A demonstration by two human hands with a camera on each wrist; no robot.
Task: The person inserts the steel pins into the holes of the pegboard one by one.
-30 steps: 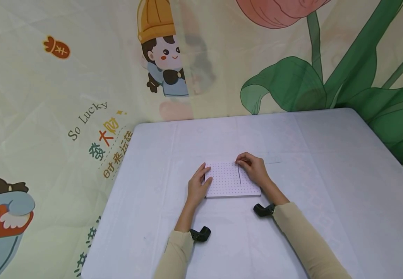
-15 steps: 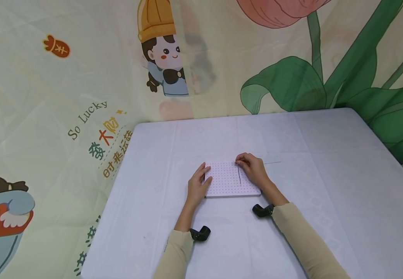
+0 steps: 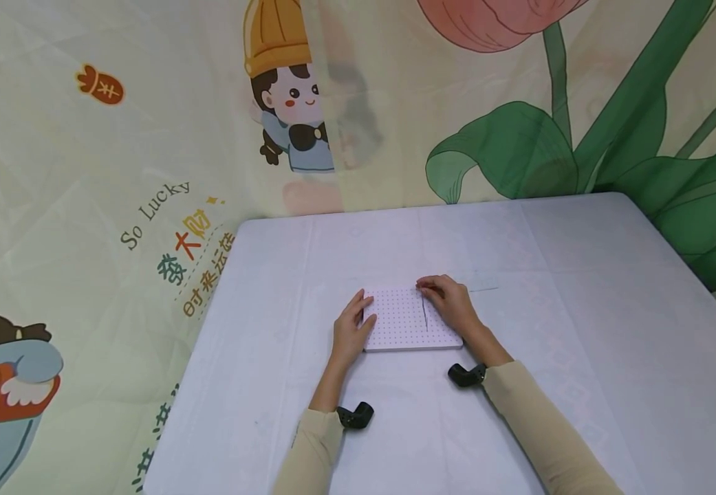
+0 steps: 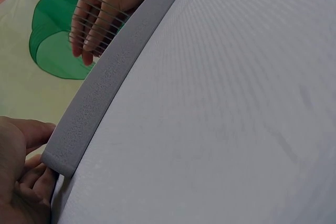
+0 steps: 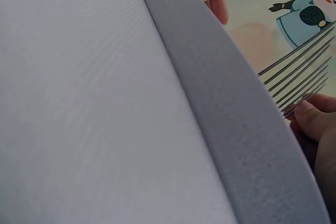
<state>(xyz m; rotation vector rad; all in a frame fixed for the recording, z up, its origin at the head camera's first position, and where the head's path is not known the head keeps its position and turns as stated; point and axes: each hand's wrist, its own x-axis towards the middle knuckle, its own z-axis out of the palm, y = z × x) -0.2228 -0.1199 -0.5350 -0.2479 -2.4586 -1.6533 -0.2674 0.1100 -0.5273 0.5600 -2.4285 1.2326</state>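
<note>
A flat white board dotted with small holes (image 3: 397, 323) lies on the table. A row of several thin metal rods (image 5: 299, 66) stands up from it, seen as a dark line towards its right side in the head view. My right hand (image 3: 450, 302) is at the far end of that row. In the right wrist view its thumb and fingertips pinch a rod low down, near the board. My left hand (image 3: 353, 328) holds the board's left edge, thumb over the top and other fingers bent against the side (image 4: 39, 182).
A white cloth (image 3: 308, 275) covers the table. Right of my right hand, a thin dark line (image 3: 486, 289) lies on the cloth. A printed curtain (image 3: 382, 103) hangs behind the table. Black wrist cameras sit below both hands.
My right hand has dipped very slightly, still at the far end of the row of rods. My left hand and the board stay in place.
</note>
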